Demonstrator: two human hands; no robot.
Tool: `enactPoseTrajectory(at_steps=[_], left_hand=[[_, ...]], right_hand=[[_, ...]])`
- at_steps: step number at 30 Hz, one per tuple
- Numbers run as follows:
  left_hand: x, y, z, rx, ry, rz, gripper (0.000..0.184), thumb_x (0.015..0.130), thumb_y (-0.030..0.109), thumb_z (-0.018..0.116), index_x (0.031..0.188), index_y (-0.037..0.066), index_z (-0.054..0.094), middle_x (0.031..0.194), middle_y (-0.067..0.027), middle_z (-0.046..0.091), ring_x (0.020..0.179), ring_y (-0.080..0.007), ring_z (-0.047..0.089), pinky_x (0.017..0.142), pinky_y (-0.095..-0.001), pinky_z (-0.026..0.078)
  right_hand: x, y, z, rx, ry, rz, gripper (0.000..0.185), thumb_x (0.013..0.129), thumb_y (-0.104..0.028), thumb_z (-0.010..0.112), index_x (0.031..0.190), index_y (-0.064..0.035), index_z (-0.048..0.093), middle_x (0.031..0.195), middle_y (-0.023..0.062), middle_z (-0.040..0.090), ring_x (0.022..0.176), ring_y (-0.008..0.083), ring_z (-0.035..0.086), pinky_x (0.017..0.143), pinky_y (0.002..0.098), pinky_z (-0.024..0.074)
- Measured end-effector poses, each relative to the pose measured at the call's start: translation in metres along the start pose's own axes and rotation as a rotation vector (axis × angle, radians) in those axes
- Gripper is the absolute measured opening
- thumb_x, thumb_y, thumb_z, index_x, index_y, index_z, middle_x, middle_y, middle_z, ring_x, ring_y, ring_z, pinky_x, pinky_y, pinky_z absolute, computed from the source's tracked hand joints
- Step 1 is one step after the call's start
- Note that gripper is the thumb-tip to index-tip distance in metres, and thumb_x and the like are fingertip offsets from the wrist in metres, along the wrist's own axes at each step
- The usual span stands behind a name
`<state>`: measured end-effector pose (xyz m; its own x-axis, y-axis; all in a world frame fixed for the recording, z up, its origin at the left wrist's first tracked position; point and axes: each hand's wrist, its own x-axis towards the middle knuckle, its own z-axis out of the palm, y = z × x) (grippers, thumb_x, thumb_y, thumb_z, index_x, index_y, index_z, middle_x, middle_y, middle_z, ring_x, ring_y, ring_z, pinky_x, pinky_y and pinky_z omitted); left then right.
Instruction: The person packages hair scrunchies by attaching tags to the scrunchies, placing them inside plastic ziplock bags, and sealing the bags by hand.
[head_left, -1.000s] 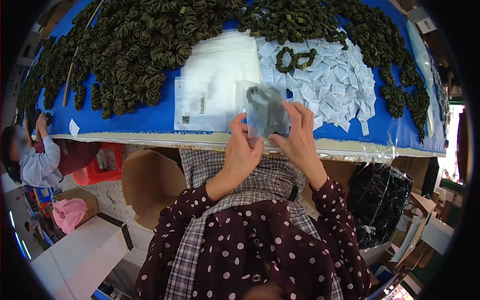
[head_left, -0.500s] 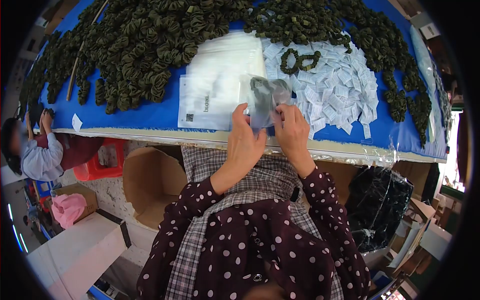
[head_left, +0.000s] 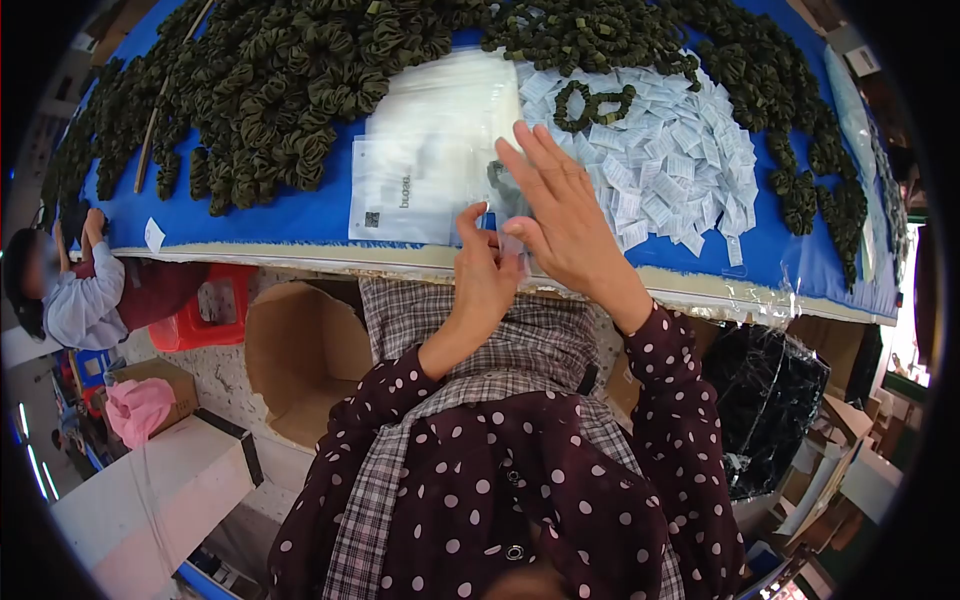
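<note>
A clear plastic bag with something dark green inside stands at the table's front edge, partly hidden by my right hand. My left hand is closed on its near edge, thumb and fingers bent around the film. Stretched out flat, the fingers of my right hand lie over the bag, palm towards it; whether they press on it I cannot tell. Left of the hands is a stack of printed, frosted bags. Two small dark green scrunchies rest on a heap of white paper labels.
Large dark green scrunchies cover the left of the blue table; smaller ones lie at the back and right. An open cardboard box and a black plastic-wrapped bundle stand below. Another person sits at the far left.
My right hand has let go of the bag's edge, opened flat and moved up over it. My left hand keeps hold, a little lower. The bag has tilted down behind the right hand.
</note>
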<state>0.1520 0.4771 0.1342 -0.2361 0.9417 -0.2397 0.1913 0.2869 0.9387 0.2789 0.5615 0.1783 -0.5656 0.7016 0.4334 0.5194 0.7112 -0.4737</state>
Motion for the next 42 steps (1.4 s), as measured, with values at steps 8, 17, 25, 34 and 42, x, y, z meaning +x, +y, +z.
enactPoseTrajectory(at_steps=[8,17,25,34,42], left_hand=[[-0.002,-0.027,-0.022,-0.341,-0.152,-0.181,0.045,0.09,-0.007,0.057,0.133,-0.004,0.042,0.099,-0.0152,0.067,0.077,-0.0171,0.068,0.069,-0.026,0.059],[-0.012,-0.01,-0.038,-0.361,-0.12,-0.27,0.021,0.089,-0.002,0.064,0.109,-0.006,0.062,0.084,-0.01,0.067,0.071,-0.0148,0.066,0.066,-0.0228,0.057],[-0.02,-0.005,-0.033,-0.524,-0.052,-0.343,0.012,0.09,0.001,0.067,0.099,-0.006,0.066,0.084,-0.0111,0.07,0.07,-0.0139,0.066,0.066,-0.0226,0.057],[-0.021,-0.02,-0.027,-0.544,0.024,-0.284,0.013,0.092,0.004,0.069,0.1,-0.005,0.067,0.085,-0.0108,0.07,0.069,-0.0146,0.067,0.065,-0.0227,0.058],[-0.024,-0.014,-0.032,-0.591,0.025,-0.309,0.012,0.091,0.003,0.069,0.099,-0.006,0.067,0.084,-0.0101,0.07,0.067,-0.0139,0.065,0.063,-0.022,0.057]], right_hand=[[-0.027,0.008,0.007,-0.121,-0.04,-0.042,0.042,0.09,-0.03,0.071,0.129,-0.0132,0.067,0.138,0.0039,0.06,0.128,0.0264,0.051,0.104,0.0435,0.0312],[-0.076,-0.027,0.011,-0.07,0.063,0.095,0.023,0.083,-0.011,0.074,0.106,-0.013,0.075,0.104,-0.003,0.065,0.107,0.0225,0.053,0.096,0.0396,0.03],[-0.085,-0.041,0.041,-0.141,0.188,0.035,0.02,0.076,-0.006,0.076,0.095,-0.013,0.074,0.09,-0.0035,0.059,0.096,0.0212,0.05,0.091,0.0389,0.031],[-0.089,-0.03,0.038,0.076,0.307,0.113,0.021,0.075,-0.006,0.076,0.094,-0.0129,0.072,0.088,-0.002,0.058,0.094,0.0211,0.05,0.089,0.0389,0.0312],[-0.089,-0.031,0.04,0.024,0.228,0.074,0.018,0.072,-0.004,0.075,0.087,-0.0117,0.067,0.087,-0.0003,0.056,0.094,0.0221,0.049,0.088,0.0387,0.0318]])
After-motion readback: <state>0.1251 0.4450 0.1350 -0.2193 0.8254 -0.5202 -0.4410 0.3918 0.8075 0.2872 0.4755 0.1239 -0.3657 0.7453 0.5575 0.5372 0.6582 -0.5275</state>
